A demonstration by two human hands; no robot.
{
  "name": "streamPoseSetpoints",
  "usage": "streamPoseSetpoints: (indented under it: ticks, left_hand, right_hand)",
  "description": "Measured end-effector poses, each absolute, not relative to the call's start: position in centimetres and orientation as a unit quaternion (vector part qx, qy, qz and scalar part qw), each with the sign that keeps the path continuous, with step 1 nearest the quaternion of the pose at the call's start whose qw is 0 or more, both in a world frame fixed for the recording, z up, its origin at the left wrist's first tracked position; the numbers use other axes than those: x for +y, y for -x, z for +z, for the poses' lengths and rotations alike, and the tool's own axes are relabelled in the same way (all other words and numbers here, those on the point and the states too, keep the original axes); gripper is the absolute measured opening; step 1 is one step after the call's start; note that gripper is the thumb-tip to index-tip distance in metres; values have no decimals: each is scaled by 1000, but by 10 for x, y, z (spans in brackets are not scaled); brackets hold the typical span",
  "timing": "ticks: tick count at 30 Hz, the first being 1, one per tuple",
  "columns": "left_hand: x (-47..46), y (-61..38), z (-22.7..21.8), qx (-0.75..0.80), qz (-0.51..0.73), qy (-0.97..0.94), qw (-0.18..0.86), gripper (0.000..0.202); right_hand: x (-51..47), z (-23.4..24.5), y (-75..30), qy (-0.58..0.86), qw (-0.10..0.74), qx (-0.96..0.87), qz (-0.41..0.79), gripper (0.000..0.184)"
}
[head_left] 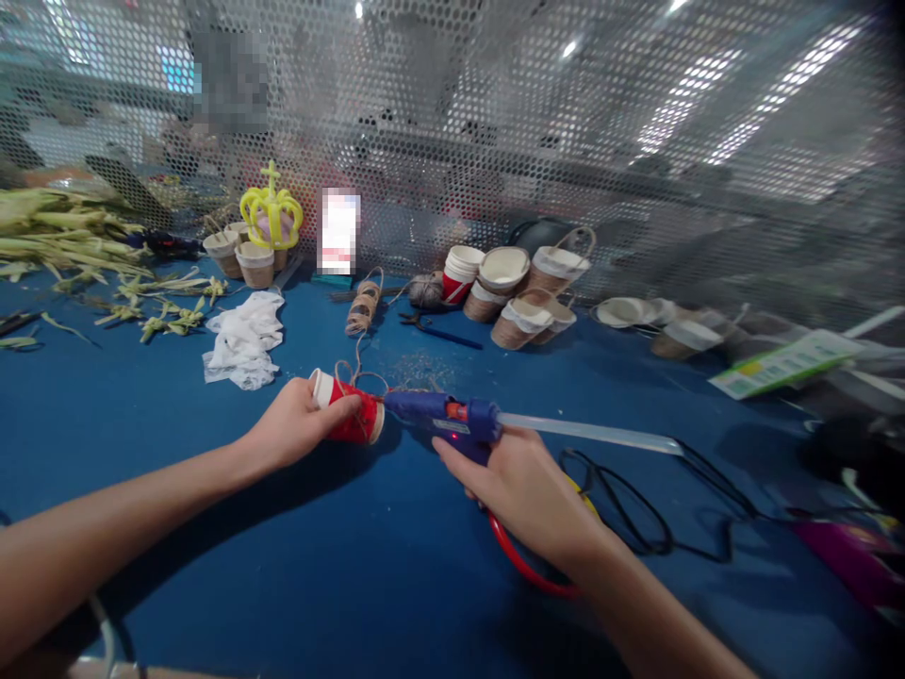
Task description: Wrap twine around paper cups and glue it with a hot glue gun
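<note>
My left hand [301,420] is closed around a red paper cup [346,415] that lies tilted on its side, its white rim toward the left. Twine [358,349] runs from the cup back to a wound bundle of twine [364,306]. In my right hand [519,481] is a blue hot glue gun [445,415], its nozzle at the cup's base end. Whether the tip touches the cup I cannot tell. A long clear glue stick [594,430] sticks out of the gun's back, and a small red light glows on its side.
White lace cloth [244,339] lies left of the cup. Behind are pliers [438,330], several twine-wrapped cups [519,316], a lit phone [339,231] and a yellow crown [271,212]. Dried husks [63,231] cover the far left. A black cable [636,509] loops at right; perforated metal [438,113] stands behind.
</note>
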State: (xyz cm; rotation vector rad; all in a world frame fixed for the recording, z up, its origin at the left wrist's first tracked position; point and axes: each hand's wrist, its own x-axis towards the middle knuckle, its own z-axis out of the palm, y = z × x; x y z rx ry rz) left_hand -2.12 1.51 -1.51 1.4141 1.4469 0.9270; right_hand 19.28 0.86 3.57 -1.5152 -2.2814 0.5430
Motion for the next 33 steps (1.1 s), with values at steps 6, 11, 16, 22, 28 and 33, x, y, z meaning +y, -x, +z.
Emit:
streamPoseSetpoints:
  ticks: [6,11,16,22,28,33]
  left_hand:
    - [17,21,-15,574,370,-566,461,35]
    - [14,21,-14,590,375,-572,428,32]
    - [15,20,-14,585,377,-571,435,32]
    - [17,19,-14,581,383,-561,449,33]
    - [16,19,-13,582,382,-554,456,34]
    - [13,18,-8,571,406,-549,457,32]
  right_hand:
    - [5,37,-197,542,161,-801,198,20]
    - [10,36,-194,547,162,-796,202,22]
    - [6,37,-195,549,161,-794,205,24]
    - [3,42,-200,570,159,-771,235,29]
    - [13,49,-210,568,224,-694,382,26]
    - [39,38,-227,586,305,-661,356,29]
